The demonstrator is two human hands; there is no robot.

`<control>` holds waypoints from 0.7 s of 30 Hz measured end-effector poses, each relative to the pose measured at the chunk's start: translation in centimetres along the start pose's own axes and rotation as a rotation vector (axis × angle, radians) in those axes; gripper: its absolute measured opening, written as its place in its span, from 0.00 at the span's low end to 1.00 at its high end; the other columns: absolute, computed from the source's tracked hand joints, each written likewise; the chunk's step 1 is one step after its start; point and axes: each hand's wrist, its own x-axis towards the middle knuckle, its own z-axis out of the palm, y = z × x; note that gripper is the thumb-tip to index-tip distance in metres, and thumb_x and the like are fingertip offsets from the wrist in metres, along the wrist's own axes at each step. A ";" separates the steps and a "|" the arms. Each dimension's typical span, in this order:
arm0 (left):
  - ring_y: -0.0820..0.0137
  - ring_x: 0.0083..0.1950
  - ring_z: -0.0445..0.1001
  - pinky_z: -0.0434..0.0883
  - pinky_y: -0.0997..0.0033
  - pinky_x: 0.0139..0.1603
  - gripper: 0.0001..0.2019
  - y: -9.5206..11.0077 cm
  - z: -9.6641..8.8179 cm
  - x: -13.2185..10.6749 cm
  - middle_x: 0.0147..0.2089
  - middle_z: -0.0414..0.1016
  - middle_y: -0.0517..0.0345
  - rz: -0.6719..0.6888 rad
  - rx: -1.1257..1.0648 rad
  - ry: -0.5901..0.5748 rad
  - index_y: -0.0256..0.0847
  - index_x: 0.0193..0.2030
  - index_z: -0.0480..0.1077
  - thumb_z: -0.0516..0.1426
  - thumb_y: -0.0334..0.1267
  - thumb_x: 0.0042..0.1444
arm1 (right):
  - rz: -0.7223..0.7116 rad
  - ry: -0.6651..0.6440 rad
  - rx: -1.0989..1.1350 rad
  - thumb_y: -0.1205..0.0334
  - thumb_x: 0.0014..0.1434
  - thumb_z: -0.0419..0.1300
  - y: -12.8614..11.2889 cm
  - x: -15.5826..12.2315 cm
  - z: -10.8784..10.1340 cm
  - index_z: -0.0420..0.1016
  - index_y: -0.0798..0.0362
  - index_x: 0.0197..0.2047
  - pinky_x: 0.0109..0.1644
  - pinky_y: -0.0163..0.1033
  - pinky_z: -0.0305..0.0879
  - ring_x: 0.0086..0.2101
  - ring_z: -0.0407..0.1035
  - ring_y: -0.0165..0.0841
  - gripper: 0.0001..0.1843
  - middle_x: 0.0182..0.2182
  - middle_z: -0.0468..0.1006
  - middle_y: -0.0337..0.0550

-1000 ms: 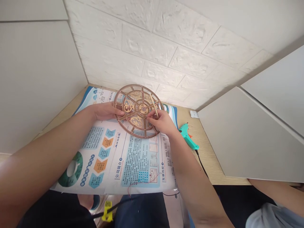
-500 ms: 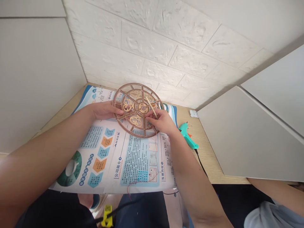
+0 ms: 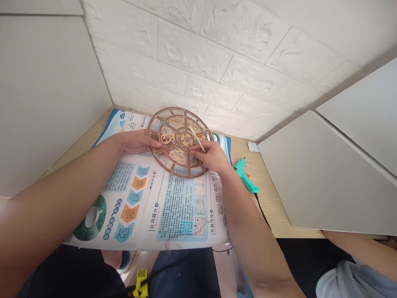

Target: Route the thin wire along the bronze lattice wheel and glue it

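A round brown wooden fretwork disc (image 3: 173, 128) with spokes and scroll patterns is tilted above a printed poster (image 3: 173, 203) on the desk. My left hand (image 3: 136, 142) grips the disc's left rim, thumb on top. My right hand (image 3: 211, 156) is at the disc's right side, fingers pinched on a thin pale wooden stick (image 3: 196, 138) that lies across the disc toward its hub.
A teal glue gun (image 3: 245, 176) with a black cord lies on the wooden desk (image 3: 273, 207) right of the poster. White panels stand left and right, a white brick-pattern wall behind. Another person's arm (image 3: 359, 248) shows at the lower right. A thin red wire (image 3: 186, 236) lies on the poster.
The stick in my right hand has swung its tip left, toward the disc's hub. Disc and left hand have barely moved.
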 end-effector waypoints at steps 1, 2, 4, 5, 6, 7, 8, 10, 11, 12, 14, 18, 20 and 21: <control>0.55 0.57 0.78 0.72 0.53 0.62 0.31 0.0 0.1 0.0 0.59 0.80 0.42 -0.002 0.004 0.006 0.35 0.58 0.78 0.74 0.43 0.47 | 0.004 0.003 -0.005 0.65 0.56 0.65 0.0 0.0 0.0 0.83 0.53 0.35 0.35 0.40 0.63 0.30 0.67 0.31 0.05 0.31 0.77 0.40; 0.56 0.57 0.78 0.72 0.53 0.62 0.31 0.1 0.1 0.0 0.59 0.80 0.42 -0.003 0.007 0.011 0.35 0.58 0.78 0.74 0.43 0.47 | 0.008 0.006 -0.009 0.65 0.56 0.65 0.0 0.1 0.0 0.84 0.54 0.35 0.35 0.40 0.63 0.30 0.67 0.31 0.05 0.31 0.78 0.41; 0.57 0.54 0.79 0.73 0.54 0.61 0.30 0.1 0.2 -0.1 0.57 0.81 0.42 0.002 0.012 0.012 0.36 0.58 0.79 0.74 0.42 0.47 | 0.012 0.005 -0.006 0.65 0.56 0.65 0.0 0.1 -0.1 0.84 0.54 0.35 0.35 0.40 0.63 0.30 0.67 0.31 0.05 0.32 0.78 0.41; 0.59 0.52 0.79 0.73 0.55 0.60 0.29 0.1 0.2 -0.1 0.56 0.81 0.43 0.005 0.016 0.009 0.36 0.57 0.79 0.74 0.42 0.47 | 0.014 0.000 0.001 0.65 0.55 0.65 0.1 0.1 -0.1 0.84 0.54 0.35 0.35 0.41 0.63 0.30 0.67 0.31 0.05 0.32 0.78 0.41; 0.60 0.50 0.79 0.73 0.55 0.59 0.28 0.1 0.1 0.0 0.54 0.82 0.43 0.007 0.019 0.005 0.35 0.56 0.80 0.74 0.42 0.48 | 0.015 -0.003 0.010 0.64 0.55 0.65 0.1 0.0 -0.1 0.84 0.54 0.35 0.35 0.40 0.63 0.30 0.67 0.31 0.05 0.32 0.78 0.41; 0.61 0.49 0.79 0.74 0.56 0.58 0.27 0.1 0.1 0.0 0.53 0.83 0.43 0.008 0.021 0.001 0.35 0.54 0.80 0.73 0.42 0.48 | 0.014 -0.007 0.020 0.63 0.55 0.66 0.1 0.0 0.0 0.83 0.54 0.35 0.35 0.40 0.63 0.30 0.67 0.31 0.05 0.32 0.78 0.41; 0.62 0.47 0.79 0.74 0.57 0.57 0.26 0.0 0.0 0.0 0.51 0.83 0.44 0.007 0.021 0.002 0.35 0.53 0.81 0.73 0.43 0.48 | 0.011 -0.012 0.035 0.62 0.55 0.66 0.2 0.0 0.0 0.83 0.54 0.35 0.35 0.40 0.63 0.30 0.67 0.30 0.06 0.31 0.78 0.41; 0.62 0.47 0.79 0.74 0.57 0.57 0.24 -0.2 -0.2 0.0 0.50 0.83 0.44 0.000 0.008 0.011 0.35 0.52 0.81 0.73 0.43 0.49 | 0.009 -0.025 0.092 0.58 0.54 0.67 0.4 0.1 0.0 0.82 0.53 0.36 0.33 0.40 0.62 0.28 0.65 0.30 0.08 0.30 0.76 0.39; 0.61 0.48 0.79 0.74 0.56 0.57 0.23 -0.2 -0.3 0.0 0.50 0.83 0.44 -0.004 -0.004 0.015 0.36 0.51 0.81 0.73 0.42 0.49 | 0.007 -0.023 0.131 0.56 0.54 0.68 0.5 0.1 0.0 0.81 0.52 0.38 0.33 0.39 0.62 0.28 0.65 0.30 0.11 0.29 0.75 0.38; 0.60 0.48 0.79 0.74 0.56 0.57 0.23 -0.3 -0.3 0.0 0.51 0.84 0.45 -0.007 -0.018 0.019 0.36 0.51 0.81 0.73 0.42 0.49 | 0.015 0.002 0.157 0.53 0.53 0.69 0.7 0.3 -0.1 0.81 0.52 0.40 0.33 0.39 0.62 0.28 0.65 0.30 0.13 0.29 0.74 0.37; 0.59 0.50 0.80 0.74 0.57 0.58 0.22 -0.3 -0.4 0.0 0.52 0.84 0.45 -0.013 -0.042 0.030 0.37 0.51 0.82 0.73 0.41 0.48 | 0.061 0.125 0.157 0.50 0.55 0.67 1.0 0.6 -0.5 0.78 0.50 0.45 0.32 0.38 0.62 0.28 0.65 0.31 0.17 0.29 0.73 0.36; 0.57 0.53 0.80 0.73 0.55 0.61 0.20 0.0 -0.2 -0.2 0.52 0.83 0.43 -0.036 -0.072 0.058 0.37 0.49 0.83 0.73 0.40 0.48 | 0.199 0.435 0.021 0.57 0.57 0.59 1.6 1.0 -2.0 0.70 0.51 0.51 0.34 0.39 0.64 0.31 0.68 0.33 0.19 0.37 0.74 0.41; 0.56 0.54 0.80 0.73 0.55 0.62 0.20 0.1 -0.2 -0.3 0.53 0.83 0.44 -0.048 -0.076 0.074 0.37 0.49 0.83 0.73 0.39 0.49 | 0.239 0.522 -0.045 0.62 0.54 0.59 1.8 0.9 -2.7 0.67 0.52 0.52 0.39 0.41 0.66 0.36 0.70 0.37 0.21 0.41 0.74 0.45; 0.57 0.55 0.80 0.73 0.55 0.63 0.20 0.2 -0.1 -0.3 0.53 0.83 0.44 -0.053 -0.074 0.084 0.38 0.49 0.83 0.73 0.38 0.48 | 0.257 0.552 -0.081 0.64 0.52 0.60 1.9 0.8 -2.9 0.66 0.53 0.52 0.43 0.42 0.67 0.39 0.71 0.39 0.23 0.43 0.74 0.48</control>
